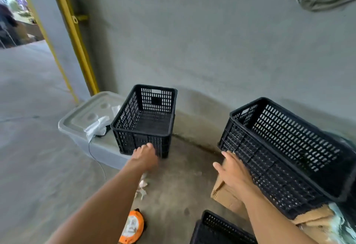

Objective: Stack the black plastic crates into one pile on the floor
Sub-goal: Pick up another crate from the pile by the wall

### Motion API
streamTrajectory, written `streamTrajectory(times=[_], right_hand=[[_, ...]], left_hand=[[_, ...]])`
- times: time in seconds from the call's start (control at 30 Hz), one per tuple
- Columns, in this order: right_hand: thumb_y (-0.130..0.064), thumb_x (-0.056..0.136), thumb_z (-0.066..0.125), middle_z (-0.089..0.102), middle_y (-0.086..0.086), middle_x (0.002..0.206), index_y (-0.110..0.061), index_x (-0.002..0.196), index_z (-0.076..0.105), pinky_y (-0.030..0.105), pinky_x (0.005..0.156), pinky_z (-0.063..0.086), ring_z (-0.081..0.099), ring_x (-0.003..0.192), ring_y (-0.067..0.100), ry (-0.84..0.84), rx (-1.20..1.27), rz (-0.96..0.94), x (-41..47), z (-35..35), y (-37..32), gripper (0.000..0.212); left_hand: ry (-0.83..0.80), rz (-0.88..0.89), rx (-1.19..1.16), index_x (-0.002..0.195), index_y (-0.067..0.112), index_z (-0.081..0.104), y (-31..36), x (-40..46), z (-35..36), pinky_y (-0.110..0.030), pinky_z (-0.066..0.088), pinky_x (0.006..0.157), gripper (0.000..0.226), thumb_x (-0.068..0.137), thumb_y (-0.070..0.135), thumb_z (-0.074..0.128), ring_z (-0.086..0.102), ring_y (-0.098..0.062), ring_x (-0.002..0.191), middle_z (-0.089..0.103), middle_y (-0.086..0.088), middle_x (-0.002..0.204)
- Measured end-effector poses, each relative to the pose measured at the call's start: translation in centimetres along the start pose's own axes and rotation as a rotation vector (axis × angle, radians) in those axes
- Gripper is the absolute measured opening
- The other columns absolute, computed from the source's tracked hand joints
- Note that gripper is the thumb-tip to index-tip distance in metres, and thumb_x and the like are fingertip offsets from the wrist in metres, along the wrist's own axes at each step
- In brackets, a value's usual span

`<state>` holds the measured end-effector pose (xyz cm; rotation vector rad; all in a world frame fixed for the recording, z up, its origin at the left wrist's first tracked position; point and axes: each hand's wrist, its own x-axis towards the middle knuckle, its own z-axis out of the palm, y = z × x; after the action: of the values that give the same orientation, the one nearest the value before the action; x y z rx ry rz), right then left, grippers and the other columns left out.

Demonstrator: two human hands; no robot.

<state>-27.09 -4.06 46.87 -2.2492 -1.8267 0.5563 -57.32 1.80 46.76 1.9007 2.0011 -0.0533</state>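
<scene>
A grey bin (84, 126) with a clear lid sits on the concrete floor (38, 147) at left, below a yellow door frame (77, 37). Just beside it stands a black slatted crate (146, 120), upright and empty, near the grey wall (212, 41). The left hand (145, 157) reaches its near side, fingers loosely curled, gripping nothing. The right hand (233, 172), fingers spread, lies flat against a bigger, tilted crate stack (285, 155) resting on cardboard (227, 195). A third crate (217, 228) shows at the bottom edge.
</scene>
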Motion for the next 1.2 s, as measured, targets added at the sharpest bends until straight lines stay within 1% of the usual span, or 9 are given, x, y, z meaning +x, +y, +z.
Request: streamTrajectory(times=[0.1, 0.2, 0.27, 0.43, 0.7, 0.83, 0.97, 1.07, 1.2], right_hand=[[-0.054, 0.093, 0.05, 0.024, 0.0, 0.161, -0.023, 0.152, 0.031, 0.041, 0.116, 0.026, 0.021, 0.148, 0.021, -0.01, 0.04, -0.018, 4.0, 0.2, -5.6, 0.069], [-0.052, 0.095, 0.049, 0.02, -0.001, 0.162, -0.022, 0.153, 0.029, 0.04, 0.118, 0.019, 0.012, 0.15, 0.018, -0.037, 0.02, -0.076, 7.0, 0.9, -10.3, 0.068], [-0.05, 0.095, 0.049, 0.018, -0.001, 0.163, -0.022, 0.153, 0.028, 0.039, 0.12, 0.016, 0.01, 0.15, 0.018, -0.063, -0.005, -0.1, 8.5, 1.5, -12.6, 0.068], [-0.05, 0.095, 0.048, 0.017, -0.001, 0.163, -0.022, 0.153, 0.028, 0.038, 0.119, 0.016, 0.011, 0.15, 0.018, -0.102, -0.066, -0.14, 12.9, 3.2, -16.1, 0.067], [-0.05, 0.095, 0.049, 0.014, -0.003, 0.164, -0.024, 0.154, 0.026, 0.04, 0.118, 0.015, 0.008, 0.15, 0.018, -0.218, -0.073, -0.161, 21.9, 6.9, -17.8, 0.068], [-0.049, 0.095, 0.051, 0.012, -0.004, 0.164, -0.024, 0.155, 0.022, 0.041, 0.117, 0.019, 0.01, 0.15, 0.018, -0.294, -0.039, -0.155, 28.4, 9.1, -18.1, 0.071], [-0.046, 0.094, 0.055, 0.017, 0.004, 0.163, -0.017, 0.156, 0.011, 0.043, 0.113, 0.027, 0.023, 0.147, 0.026, -0.378, 0.076, 0.008, 34.1, 11.9, -17.9, 0.082], [-0.041, 0.094, 0.054, 0.038, 0.015, 0.153, -0.006, 0.15, 0.026, 0.04, 0.107, 0.035, 0.038, 0.138, 0.033, -0.418, 0.135, 0.14, 37.3, 14.1, -18.0, 0.072], [-0.021, 0.089, 0.056, 0.061, 0.016, 0.121, -0.001, 0.116, 0.059, 0.035, 0.082, 0.052, 0.061, 0.107, 0.034, -0.442, 0.191, 0.247, 38.9, 16.1, -18.7, 0.034]], left_hand=[[0.008, -0.143, -0.238, 0.122, 0.001, 0.05, -3.0, 3.2, -2.8, -0.04, 0.047, 0.09, 0.04, 0.092, 0.027, 0.049, 0.058, -0.037, 0.112, 0.059, -0.019, 0.123], [0.016, -0.235, -0.405, 0.115, -0.001, 0.055, -4.7, 5.7, -4.5, -0.034, 0.043, 0.074, 0.035, 0.094, 0.027, 0.05, 0.055, -0.031, 0.089, 0.061, -0.017, 0.111], [-0.005, -0.262, -0.471, 0.111, -0.002, 0.058, -5.5, 7.2, -4.9, -0.033, 0.042, 0.071, 0.034, 0.094, 0.026, 0.05, 0.052, -0.027, 0.082, 0.061, -0.016, 0.104], [-0.078, -0.293, -0.551, 0.121, -0.005, 0.058, -6.6, 10.5, -4.5, -0.04, 0.051, 0.092, 0.045, 0.096, 0.03, 0.047, 0.06, -0.034, 0.108, 0.062, -0.019, 0.12], [-0.108, -0.433, -0.617, 0.117, -0.005, 0.061, -6.1, 17.4, -1.3, -0.031, 0.043, 0.08, 0.043, 0.098, 0.029, 0.044, 0.06, -0.033, 0.106, 0.064, -0.018, 0.119], [-0.119, -0.597, -0.718, 0.123, -0.008, 0.058, -5.4, 22.1, 0.8, -0.035, 0.048, 0.093, 0.049, 0.099, 0.032, 0.045, 0.056, -0.037, 0.116, 0.06, -0.021, 0.127], [-0.166, -0.777, -0.937, 0.128, -0.009, 0.054, -4.2, 26.3, 2.9, -0.045, 0.05, 0.098, 0.052, 0.097, 0.033, 0.05, 0.056, -0.041, 0.119, 0.057, -0.025, 0.131], [-0.137, -0.892, -1.043, 0.132, -0.008, 0.047, -3.7, 28.4, 4.5, -0.046, 0.052, 0.095, 0.053, 0.093, 0.026, 0.055, 0.058, -0.04, 0.116, 0.056, -0.026, 0.13], [-0.119, -1.013, -1.099, 0.133, -0.011, 0.019, -3.7, 29.4, 5.7, -0.042, 0.056, 0.086, 0.055, 0.092, 0.009, 0.049, 0.063, -0.041, 0.105, 0.055, -0.024, 0.115]])
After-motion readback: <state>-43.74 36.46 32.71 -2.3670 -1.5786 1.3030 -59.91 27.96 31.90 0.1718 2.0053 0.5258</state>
